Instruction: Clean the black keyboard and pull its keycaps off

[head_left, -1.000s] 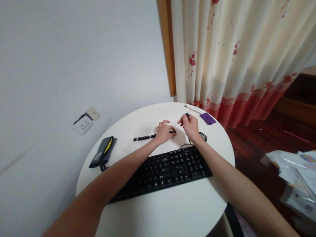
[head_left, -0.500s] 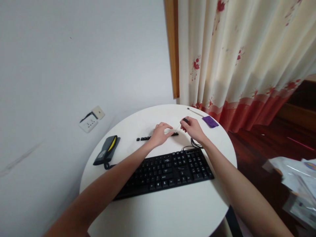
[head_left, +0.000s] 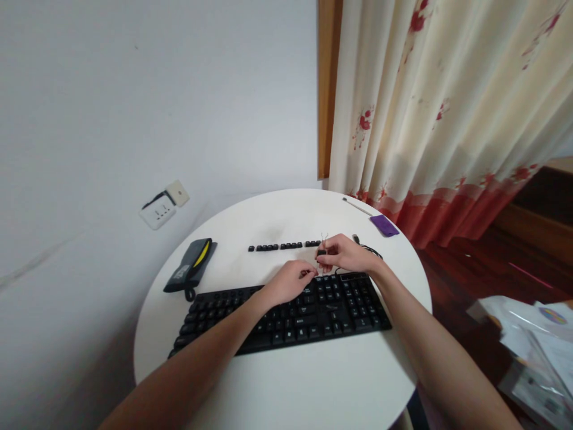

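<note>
A black keyboard [head_left: 333, 307] lies across the white round table [head_left: 295, 382]. Over its top row, my right hand [head_left: 344, 253] grips the black handle of a wire keycap puller [head_left: 321, 253], its thin wires sticking out above and below the fingers. My left hand [head_left: 290, 280] hovers at the keyboard's upper edge, thumb and forefinger closed together by the lower wire ends. Whatever is between those fingertips is too small to make out. Behind both hands runs a row of loose black keycaps [head_left: 267, 247], set in groups.
A grey pouch with a yellow strip [head_left: 190, 269] sits at the table's left. Toward the back right are a thin brush [head_left: 357, 206], a purple cloth [head_left: 384, 226] and the keyboard's USB cable [head_left: 371, 249]. Wall and curtain stand behind; plastic bags [head_left: 532, 340] lie at right.
Both hands have come back toward me, from above the keycap row to the keyboard's upper edge. The left fingers, apart before, are now closed together. The keycap puller remains in the right hand.
</note>
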A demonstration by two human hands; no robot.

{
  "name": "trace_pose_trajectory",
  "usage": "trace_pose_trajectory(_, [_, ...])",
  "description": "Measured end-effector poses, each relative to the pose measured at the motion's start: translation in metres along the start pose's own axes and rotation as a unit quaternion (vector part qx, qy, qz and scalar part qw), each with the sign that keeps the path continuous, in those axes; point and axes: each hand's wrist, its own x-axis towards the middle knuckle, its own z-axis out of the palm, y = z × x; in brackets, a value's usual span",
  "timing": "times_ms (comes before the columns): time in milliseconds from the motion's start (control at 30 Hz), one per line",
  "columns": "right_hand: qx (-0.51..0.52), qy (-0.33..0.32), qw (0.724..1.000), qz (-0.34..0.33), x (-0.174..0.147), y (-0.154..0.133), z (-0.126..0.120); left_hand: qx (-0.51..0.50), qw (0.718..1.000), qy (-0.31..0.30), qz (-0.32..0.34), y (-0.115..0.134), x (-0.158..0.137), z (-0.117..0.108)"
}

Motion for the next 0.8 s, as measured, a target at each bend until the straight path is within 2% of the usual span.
trace_pose_trajectory(167, [-0.038,-0.034,0.999,0.004,-0.003,-0.011,0.004,0.003,1.0,0.004,0.007,0.005,-0.002,0.0])
trace_pose_trajectory(300, [-0.116,-0.058,0.992,-0.002,-0.007,-0.02,0.01,-0.018,1.0,-0.003,-0.01,0.008,-0.004,0.001])
trace_pose_trajectory(500, [-0.208,-0.034,0.977,-0.019,-0.008,-0.025,0.01,-0.077,0.997,-0.016,-0.005,0.009,-0.004,-0.001])
trace_pose_trajectory(667, [-0.157,0.004,0.987,0.039,-0.002,-0.011,0.012,-0.074,0.997,0.005,0.002,0.006,-0.001,0.004])
trace_pose_trajectory(800, [-0.119,0.025,0.99,0.072,0.005,0.002,0.016,-0.09,0.996,-0.001,-0.011,0.008,0.0,0.006])
